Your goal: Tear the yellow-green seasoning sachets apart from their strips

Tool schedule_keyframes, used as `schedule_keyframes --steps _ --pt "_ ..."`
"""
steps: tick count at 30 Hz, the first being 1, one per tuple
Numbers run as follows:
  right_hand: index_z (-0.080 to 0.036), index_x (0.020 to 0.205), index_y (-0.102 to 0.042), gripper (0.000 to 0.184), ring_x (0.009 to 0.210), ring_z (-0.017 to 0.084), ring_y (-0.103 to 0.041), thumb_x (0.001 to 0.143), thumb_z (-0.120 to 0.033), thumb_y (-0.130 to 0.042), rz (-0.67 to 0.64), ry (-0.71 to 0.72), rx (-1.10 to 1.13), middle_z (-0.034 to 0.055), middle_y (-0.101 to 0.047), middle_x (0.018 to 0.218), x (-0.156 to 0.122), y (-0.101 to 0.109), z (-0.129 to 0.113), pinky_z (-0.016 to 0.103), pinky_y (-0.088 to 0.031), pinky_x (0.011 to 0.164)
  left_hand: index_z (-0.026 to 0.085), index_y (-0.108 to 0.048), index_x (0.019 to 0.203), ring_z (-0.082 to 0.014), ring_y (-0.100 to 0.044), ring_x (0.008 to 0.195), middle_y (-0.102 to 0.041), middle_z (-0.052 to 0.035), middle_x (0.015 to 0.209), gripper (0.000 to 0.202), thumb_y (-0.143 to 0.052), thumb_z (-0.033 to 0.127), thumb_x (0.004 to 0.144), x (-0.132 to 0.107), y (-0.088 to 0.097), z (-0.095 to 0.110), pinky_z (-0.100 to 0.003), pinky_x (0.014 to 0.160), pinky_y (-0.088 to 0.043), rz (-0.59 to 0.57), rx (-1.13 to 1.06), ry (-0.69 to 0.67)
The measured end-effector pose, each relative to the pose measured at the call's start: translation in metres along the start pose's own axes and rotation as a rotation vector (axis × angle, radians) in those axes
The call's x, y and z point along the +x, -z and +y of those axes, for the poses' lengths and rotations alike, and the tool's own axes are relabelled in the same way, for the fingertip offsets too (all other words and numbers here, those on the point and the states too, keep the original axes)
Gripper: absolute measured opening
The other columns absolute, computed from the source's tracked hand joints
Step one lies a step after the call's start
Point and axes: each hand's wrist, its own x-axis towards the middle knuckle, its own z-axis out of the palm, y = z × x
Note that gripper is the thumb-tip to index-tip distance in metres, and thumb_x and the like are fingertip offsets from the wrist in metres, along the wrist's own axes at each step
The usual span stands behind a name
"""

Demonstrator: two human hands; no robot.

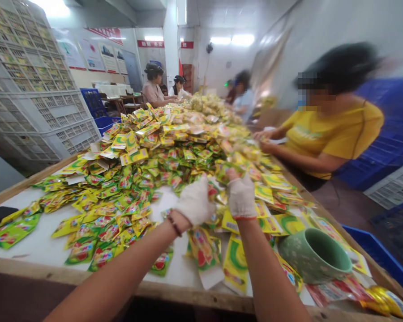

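My left hand [195,201], in a white knit glove, is curled closed around a small red and green packet [212,189] at its fingertips. Beside it, my right hand [242,197], gloved likewise with bare fingertips, pinches a shiny green packet [223,171]. Motion blurs both hands, and the left fingers are partly hidden. Loose green and yellow packets [121,214] with fruit prints lie to the left. Flat yellow boxes [235,264] and a box with a white open flap [211,277] are below my wrists. A big heap of yellow boxes [174,129] rises ahead.
A green cup [315,255] lies tilted at the right, near a gold wrapper [384,300]. A dark phone-like object [0,216] rests at the left edge. The table has a raised wooden rim [174,295]. White crates [43,89] stack at left; a co-worker [322,129] sits at right.
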Motion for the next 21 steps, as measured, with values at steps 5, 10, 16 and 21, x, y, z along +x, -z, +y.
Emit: schedule_keyframes --steps 5,10,16,21 --pt "-0.018 0.084 -0.059 0.030 0.069 0.017 -0.055 0.074 -0.045 -0.061 -0.020 -0.029 0.059 0.0026 -0.064 0.075 -0.016 -0.014 -0.009 0.032 -0.047 0.068 0.008 -0.037 0.134 -0.0307 -0.050 0.115 -0.053 -0.0184 0.121 0.064 -0.051 0.022 0.074 -0.032 0.003 -0.065 -0.044 0.099 -0.041 0.171 -0.004 -0.205" --pt "-0.019 0.081 -0.058 0.023 0.064 0.016 -0.053 0.077 -0.042 -0.057 -0.210 -0.055 0.047 0.0006 -0.062 0.070 -0.035 -0.032 -0.010 0.029 -0.045 0.063 0.014 -0.035 0.134 -0.0306 -0.052 0.109 -0.054 -0.0135 0.113 0.069 -0.061 0.034 0.073 -0.050 -0.015 -0.086 -0.044 0.091 -0.046 0.303 -0.008 -0.183" --pt "-0.019 0.084 -0.062 0.019 0.080 0.022 -0.057 0.076 -0.036 -0.057 -0.260 0.033 -0.183 0.0046 -0.064 0.079 -0.042 -0.035 0.000 0.035 -0.046 0.077 0.018 -0.049 0.116 -0.0325 -0.053 0.108 -0.056 -0.0122 0.109 0.053 -0.067 0.030 0.067 -0.050 -0.008 -0.096 -0.046 0.091 -0.046 0.335 0.093 -0.202" --pt "-0.020 0.097 -0.063 0.022 0.094 0.024 -0.059 0.078 -0.026 -0.054 -0.434 0.160 -0.217 0.0072 -0.065 0.098 -0.041 -0.032 0.002 0.039 -0.045 0.088 0.021 -0.045 0.125 -0.0283 -0.052 0.107 -0.054 -0.0099 0.113 0.060 -0.065 0.021 0.068 -0.058 -0.003 -0.101 -0.042 0.092 -0.046 0.251 -0.004 -0.286"
